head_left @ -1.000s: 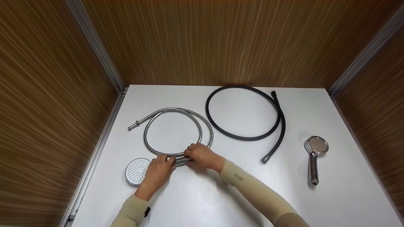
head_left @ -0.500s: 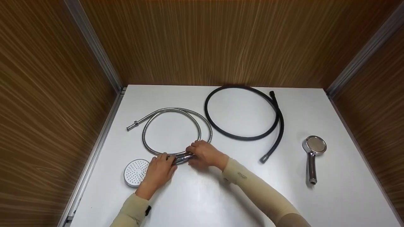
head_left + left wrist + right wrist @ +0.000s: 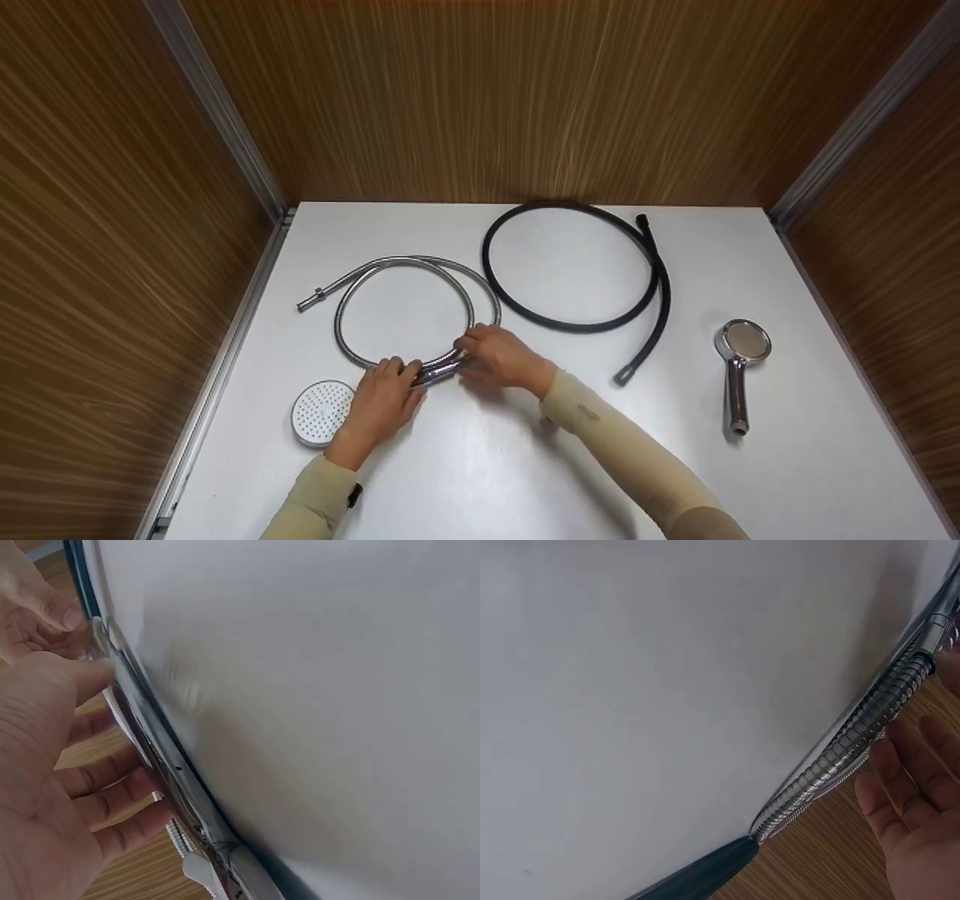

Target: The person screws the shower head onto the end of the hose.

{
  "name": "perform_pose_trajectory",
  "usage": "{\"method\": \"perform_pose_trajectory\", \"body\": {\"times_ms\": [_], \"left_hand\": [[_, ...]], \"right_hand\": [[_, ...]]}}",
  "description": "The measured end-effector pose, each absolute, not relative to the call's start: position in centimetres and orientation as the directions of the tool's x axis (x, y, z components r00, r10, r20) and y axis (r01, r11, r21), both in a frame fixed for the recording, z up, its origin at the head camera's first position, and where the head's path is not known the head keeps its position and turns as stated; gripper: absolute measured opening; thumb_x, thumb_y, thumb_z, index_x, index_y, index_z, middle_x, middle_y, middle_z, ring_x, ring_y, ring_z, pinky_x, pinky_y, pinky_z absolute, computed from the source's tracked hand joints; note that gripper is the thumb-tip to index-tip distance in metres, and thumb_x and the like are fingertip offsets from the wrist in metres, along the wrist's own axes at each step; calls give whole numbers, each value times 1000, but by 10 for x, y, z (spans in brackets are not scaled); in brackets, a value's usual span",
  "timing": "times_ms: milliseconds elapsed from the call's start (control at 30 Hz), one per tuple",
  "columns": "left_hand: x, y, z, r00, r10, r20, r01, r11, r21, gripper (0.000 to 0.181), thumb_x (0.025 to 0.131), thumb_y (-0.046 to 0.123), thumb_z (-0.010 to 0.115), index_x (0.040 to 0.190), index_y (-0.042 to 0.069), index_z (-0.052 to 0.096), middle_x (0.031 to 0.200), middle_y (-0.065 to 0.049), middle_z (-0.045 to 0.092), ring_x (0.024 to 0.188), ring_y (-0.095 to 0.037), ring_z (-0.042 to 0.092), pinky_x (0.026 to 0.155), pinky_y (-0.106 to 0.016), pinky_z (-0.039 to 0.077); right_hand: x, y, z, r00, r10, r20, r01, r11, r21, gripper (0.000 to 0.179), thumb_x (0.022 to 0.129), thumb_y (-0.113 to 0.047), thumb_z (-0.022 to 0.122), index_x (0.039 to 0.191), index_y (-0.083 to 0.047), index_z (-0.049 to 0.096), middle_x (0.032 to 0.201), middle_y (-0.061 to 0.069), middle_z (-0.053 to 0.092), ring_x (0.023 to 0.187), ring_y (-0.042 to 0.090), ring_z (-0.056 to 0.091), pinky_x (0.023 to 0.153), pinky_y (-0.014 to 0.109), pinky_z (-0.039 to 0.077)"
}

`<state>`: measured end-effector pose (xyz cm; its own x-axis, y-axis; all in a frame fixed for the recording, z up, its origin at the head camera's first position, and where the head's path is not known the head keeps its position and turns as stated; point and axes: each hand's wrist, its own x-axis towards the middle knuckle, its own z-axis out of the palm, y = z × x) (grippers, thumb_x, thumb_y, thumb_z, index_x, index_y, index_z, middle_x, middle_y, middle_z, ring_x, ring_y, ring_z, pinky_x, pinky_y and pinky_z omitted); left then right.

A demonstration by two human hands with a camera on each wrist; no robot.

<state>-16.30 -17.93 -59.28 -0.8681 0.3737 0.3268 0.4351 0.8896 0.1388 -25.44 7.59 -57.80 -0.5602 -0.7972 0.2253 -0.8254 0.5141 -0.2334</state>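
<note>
A silver metal shower hose (image 3: 338,322) lies coiled on the white table in the head view. At its near side, my left hand (image 3: 382,401) grips the chrome handle of a white-faced shower head (image 3: 321,412), largely covering that handle. My right hand (image 3: 501,356) holds the hose a short way to the right, fingers and thumb on either side. Between the hands a chrome connector (image 3: 439,373) shows, where hose and handle meet; whether they are joined cannot be told. The right wrist view shows the ribbed hose (image 3: 840,757) running from a smooth silver fitting (image 3: 934,634).
A black hose (image 3: 577,328) lies looped at the back, its near end pointing towards the front. On the right rests a second, chrome shower head (image 3: 739,390). Wood-grain panels (image 3: 480,97) stand behind and at both sides of the table.
My right hand has slid to the right and slightly away along the hose, baring more of the chrome part between the hands. My left hand has barely moved.
</note>
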Motion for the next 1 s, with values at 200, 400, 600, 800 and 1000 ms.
{"method": "perform_pose_trajectory", "body": {"times_ms": [200,400,600,800,1000], "left_hand": [[-167,-171,-588,-886,376,270,430,885,178,43,100,37,71,131,7,65,103,-14,65,93,-32,62,82,-48,52],[-172,-162,-587,-865,401,300,461,872,165,43,98,36,71,130,7,65,104,-14,66,94,-32,63,80,-47,50],[-177,-152,-587,-848,412,333,479,865,152,42,97,34,72,130,8,66,107,-14,67,98,-33,65,84,-48,50],[-181,-140,-585,-835,420,356,502,847,178,41,96,30,72,131,9,65,108,-14,66,99,-34,65,87,-50,50],[-185,-131,-584,-834,428,349,510,839,190,41,98,30,69,134,9,65,109,-14,66,100,-33,66,87,-49,49]], "right_hand": [[-258,95,-577,-589,-774,232,-806,546,-228,40,93,-30,80,123,-6,71,107,8,73,99,27,67,92,40,57],[-261,113,-574,-618,-749,240,-785,569,-244,39,92,-28,80,121,-4,71,107,10,72,100,28,67,89,41,57],[-264,128,-570,-656,-715,240,-752,596,-281,38,95,-26,78,122,-1,70,111,15,75,101,31,68,92,45,57],[-266,141,-564,-703,-666,250,-709,628,-319,40,95,-24,77,126,0,69,110,18,74,99,32,67,90,48,56],[-266,155,-559,-734,-635,242,-678,663,-316,39,96,-27,76,125,-1,68,107,16,74,98,31,67,88,47,56]]}}
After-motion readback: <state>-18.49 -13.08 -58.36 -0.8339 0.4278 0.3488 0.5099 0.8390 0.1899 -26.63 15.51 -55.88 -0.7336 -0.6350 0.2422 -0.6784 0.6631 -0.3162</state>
